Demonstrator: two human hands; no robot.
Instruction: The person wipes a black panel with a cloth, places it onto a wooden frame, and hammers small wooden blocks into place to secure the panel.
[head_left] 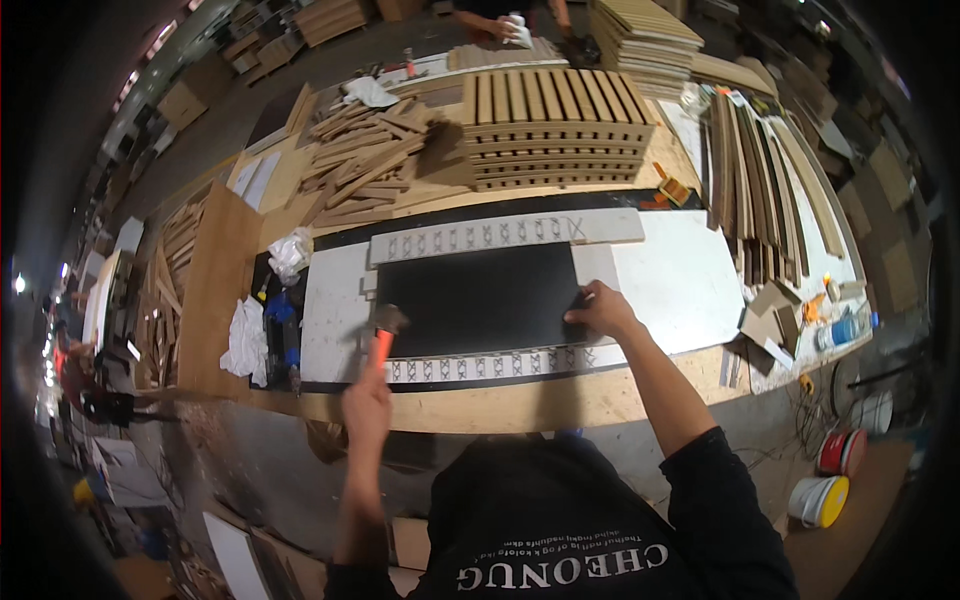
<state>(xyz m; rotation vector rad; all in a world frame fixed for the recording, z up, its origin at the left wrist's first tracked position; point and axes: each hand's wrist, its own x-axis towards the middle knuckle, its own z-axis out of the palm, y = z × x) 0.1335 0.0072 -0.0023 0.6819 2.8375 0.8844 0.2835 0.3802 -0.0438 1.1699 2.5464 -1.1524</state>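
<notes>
A flat black panel (480, 295) lies on the white work surface, between two pale strips with rows of marked slots: the far strip (480, 238) and the near strip (490, 366). My left hand (368, 400) is wrapped round the orange handle of a hammer (381, 348). The hammer's head is over the panel's left edge, slightly blurred; whether it touches cannot be told. At the panel's right edge my right hand (606, 310) has its fingers curled, thumb and forefinger on the edge. Part of its grip is hidden.
Slatted wooden panels (555, 130) are stacked behind the work surface, beside a heap of wood offcuts (365, 165). Long strips (755, 190) lie at the right, near a plastic bottle (846, 330). Crumpled white plastic (290, 255) sits at the left. Another person's hand (490, 28) shows at the far side.
</notes>
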